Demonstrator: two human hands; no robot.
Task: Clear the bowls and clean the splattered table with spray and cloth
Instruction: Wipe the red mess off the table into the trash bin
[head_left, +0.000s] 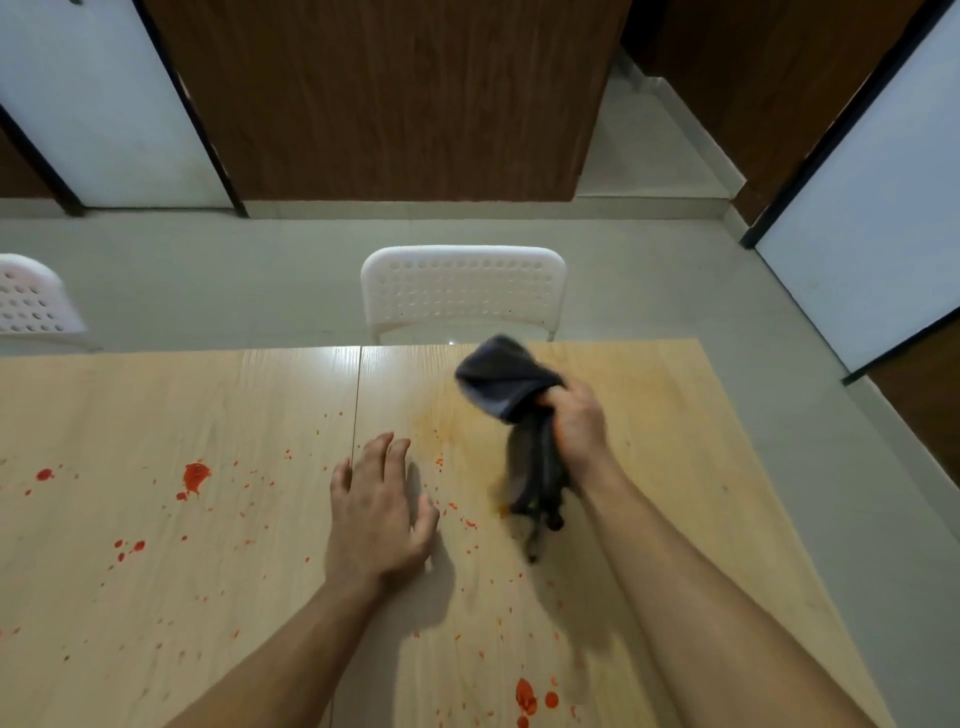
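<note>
I see the right hand (579, 426) gripping the dark cloth (506, 379) above the table (156, 405), the left hand (376, 514) lying flat beside it, so I would fold it flat before wiping the red stains (196, 477).

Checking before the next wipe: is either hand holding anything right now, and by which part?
The right hand grips the dark cloth bunched around its middle, both ends hanging free. The left hand holds nothing, fingers spread over the table.

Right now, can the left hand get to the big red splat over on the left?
Probably yes. The left hand rests flat and holds nothing, and only bare table lies between it and the big red splat. The cloth is in the right hand, though.
</note>
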